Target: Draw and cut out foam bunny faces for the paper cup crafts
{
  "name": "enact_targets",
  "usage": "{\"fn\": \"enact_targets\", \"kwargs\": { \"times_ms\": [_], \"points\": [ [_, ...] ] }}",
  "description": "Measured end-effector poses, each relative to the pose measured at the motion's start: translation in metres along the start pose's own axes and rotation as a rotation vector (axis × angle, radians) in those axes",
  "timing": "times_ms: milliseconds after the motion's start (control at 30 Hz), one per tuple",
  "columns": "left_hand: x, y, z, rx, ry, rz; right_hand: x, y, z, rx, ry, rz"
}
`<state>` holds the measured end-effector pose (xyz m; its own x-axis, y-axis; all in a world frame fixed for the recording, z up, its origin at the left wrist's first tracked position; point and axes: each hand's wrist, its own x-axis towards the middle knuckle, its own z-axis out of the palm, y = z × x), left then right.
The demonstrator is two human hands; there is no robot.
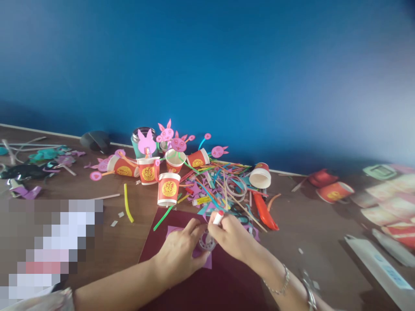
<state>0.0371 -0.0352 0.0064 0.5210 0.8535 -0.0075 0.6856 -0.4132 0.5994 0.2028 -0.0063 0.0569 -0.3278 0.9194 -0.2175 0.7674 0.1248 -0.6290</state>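
Observation:
My right hand [228, 235] is closed round a white marker [218, 217] with a red end pointing up. Its tip is hidden behind my fingers. With thumb and fingers, my left hand [180, 248] grips the rim of a small round ring [206, 240] that looks like a tape roll. Beneath the ring lies a piece of purple paper [207, 261], partly covered by my hands. The paper rests on a dark red sheet [210, 289]. Just beyond the sheet stands a red and white paper cup [168, 189] with a yellow emblem.
Behind are several more cups [148, 171] with pink animal-face cutouts [147, 142]. Straws, sticks and paper scraps [223, 181] form a pile in the middle. A red pouch-like thing [265, 211] lies right of it. A green straw [163, 218] touches the sheet's far edge.

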Motion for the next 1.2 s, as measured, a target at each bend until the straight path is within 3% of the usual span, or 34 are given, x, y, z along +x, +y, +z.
{"fn": "enact_targets", "kwargs": {
  "times_ms": [167,367,500,633,700,800,933,1033,1200],
  "points": [
    [0.000,-0.002,0.002,-0.034,0.002,0.009,-0.020,0.018,0.010,0.132,0.061,-0.174],
    [-0.002,-0.006,0.004,-0.015,0.009,0.027,-0.037,0.030,0.028,-0.239,0.270,-0.606],
    [-0.002,-0.007,0.007,-0.012,0.011,0.031,-0.039,0.030,0.037,-0.551,0.303,-0.616],
    [-0.001,-0.006,0.007,-0.029,0.039,0.022,-0.036,0.012,0.037,-0.594,0.322,-0.529],
    [-0.001,-0.005,0.006,-0.025,0.034,0.025,-0.031,0.001,0.032,-0.529,0.347,-0.444],
    [0.000,-0.003,0.002,-0.004,0.014,0.015,-0.019,-0.007,0.023,-0.358,0.311,-0.186],
    [0.000,-0.002,0.001,-0.005,0.024,0.002,-0.002,0.007,0.021,0.095,0.222,0.146],
    [0.000,-0.002,0.003,-0.017,0.041,0.000,0.000,0.024,0.029,0.565,0.232,0.193],
    [0.000,-0.002,0.003,-0.049,0.053,-0.011,-0.013,0.031,0.029,0.973,0.525,0.188]
  ]
}}
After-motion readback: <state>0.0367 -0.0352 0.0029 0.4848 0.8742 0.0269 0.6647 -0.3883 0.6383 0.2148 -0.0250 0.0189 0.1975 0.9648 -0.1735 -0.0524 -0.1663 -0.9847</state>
